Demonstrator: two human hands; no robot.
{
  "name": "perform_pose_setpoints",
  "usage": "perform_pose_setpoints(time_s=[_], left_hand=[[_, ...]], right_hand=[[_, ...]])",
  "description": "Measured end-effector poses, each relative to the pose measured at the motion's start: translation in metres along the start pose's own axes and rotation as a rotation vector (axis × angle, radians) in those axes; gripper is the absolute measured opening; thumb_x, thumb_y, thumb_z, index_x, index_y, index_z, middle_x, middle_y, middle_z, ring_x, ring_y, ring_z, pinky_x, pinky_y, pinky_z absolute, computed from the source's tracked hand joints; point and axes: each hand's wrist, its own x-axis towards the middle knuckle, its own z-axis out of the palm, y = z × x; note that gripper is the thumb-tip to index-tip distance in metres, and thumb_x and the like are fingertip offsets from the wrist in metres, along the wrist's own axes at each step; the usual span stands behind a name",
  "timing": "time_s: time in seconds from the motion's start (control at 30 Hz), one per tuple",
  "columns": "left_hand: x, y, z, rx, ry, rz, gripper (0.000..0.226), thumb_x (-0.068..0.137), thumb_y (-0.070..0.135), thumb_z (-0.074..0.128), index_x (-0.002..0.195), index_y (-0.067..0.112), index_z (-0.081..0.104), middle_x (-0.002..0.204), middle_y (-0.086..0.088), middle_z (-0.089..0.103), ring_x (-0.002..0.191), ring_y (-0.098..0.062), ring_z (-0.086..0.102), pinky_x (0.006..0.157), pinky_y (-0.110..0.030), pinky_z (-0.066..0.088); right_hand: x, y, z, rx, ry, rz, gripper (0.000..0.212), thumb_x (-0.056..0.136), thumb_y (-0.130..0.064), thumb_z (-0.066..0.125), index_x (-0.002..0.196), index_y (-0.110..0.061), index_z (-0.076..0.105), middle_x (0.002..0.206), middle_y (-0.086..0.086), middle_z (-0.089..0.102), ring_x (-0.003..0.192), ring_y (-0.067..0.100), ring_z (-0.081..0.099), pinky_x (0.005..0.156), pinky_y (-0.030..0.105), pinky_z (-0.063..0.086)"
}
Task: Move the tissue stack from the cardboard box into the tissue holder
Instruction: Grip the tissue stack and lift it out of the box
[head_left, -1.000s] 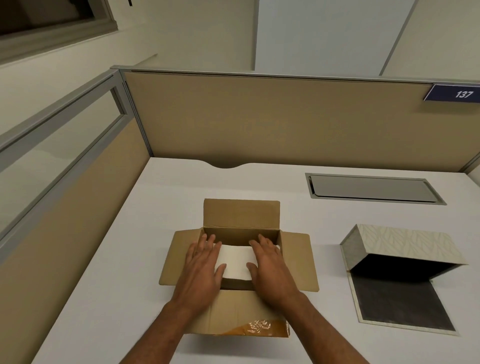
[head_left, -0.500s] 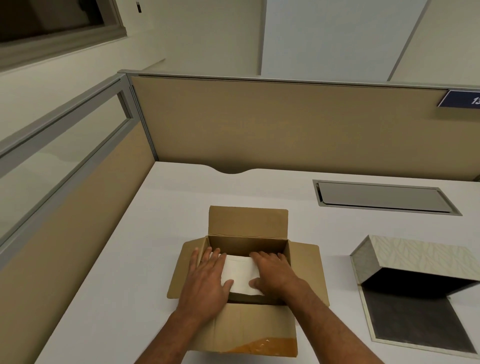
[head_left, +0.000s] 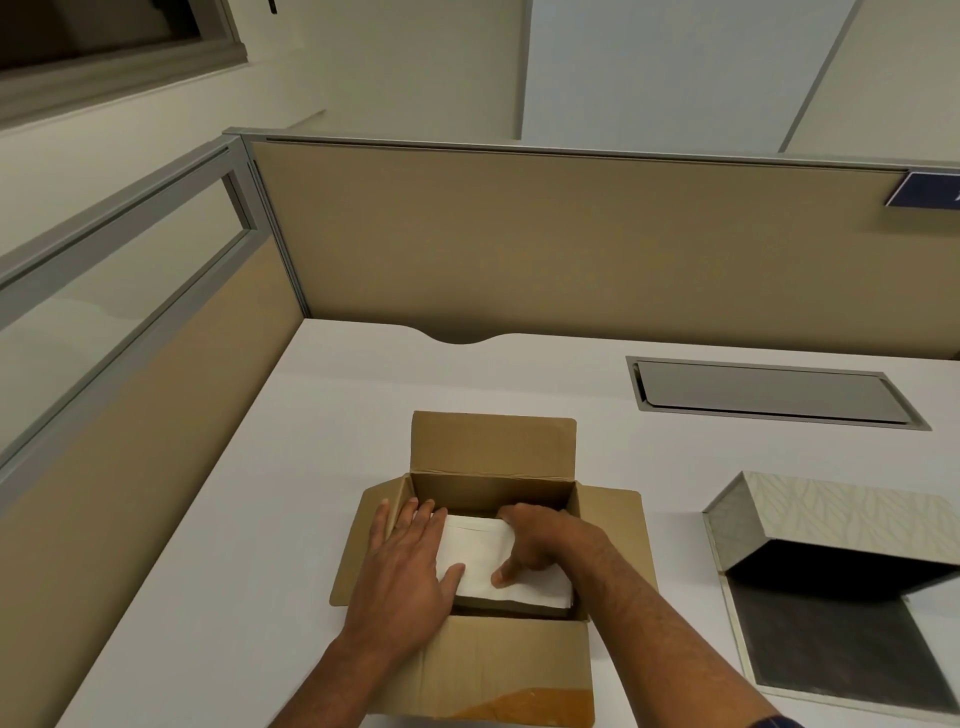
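Cardboard box (head_left: 493, 670) sits open on the white worktop (head_left: 260, 519), all four flaps folded out, with the white tissue stack (head_left: 480, 548) lying flat inside and filling most of the cavity. Left hand (head_left: 410, 566) rests on the stack's left end, fingers (head_left: 415, 514) spread and reaching down along the box's left wall, thumb laid on top of the tissues. Right hand (head_left: 540, 545) is on the right half, fingers curled over the far edge and the thumb pressing down near the middle; looks like a two-sided clamp forming, but whether the fingertips are actually under the stack is hidden. Step in hand, as I read it: securing the grip, lift not yet started (stack is level in the box). Tissue holder (head_left: 841, 525) is well apart to the right, its patterned cover tipped up over a dark base panel (head_left: 831, 654), so the opening faces the person. Next move calls for squeezing both ends evenly so the loose sheets don't fan out or sag in the middle, a straight lift clear of the side flaps, then a carry right and a level set-down on the base.
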Motion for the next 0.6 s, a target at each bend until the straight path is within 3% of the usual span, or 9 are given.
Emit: perform_pose_setpoints(time_s=[0.4,0.6], left_hand=[[0.0,-0.001,0.001,-0.052,0.036,0.024,0.079,0.091,0.068,0.032,0.156,0.029,0.009,0.166,0.005,0.011,0.154,-0.013,0.004,0.121,-0.034,-0.014],[0.0,-0.002,0.003,-0.075,0.053,0.027,0.085,0.088,0.072,0.034,0.155,0.03,0.005,0.167,0.007,0.007,0.154,-0.011,0.002,0.121,-0.033,-0.014]], right_hand=[[0.013,0.0,-0.008,0.021,-0.104,0.06,0.081,0.068,-0.037,0.087,0.136,-0.018,0.047,0.138,0.006,0.054,0.122,0.03,0.053,0.1,0.045,0.047],[0.015,0.002,-0.003,0.005,-0.089,0.04,0.096,0.064,-0.041,0.089,0.144,-0.023,0.039,0.148,0.004,0.046,0.13,0.03,0.049,0.106,0.049,0.045]])
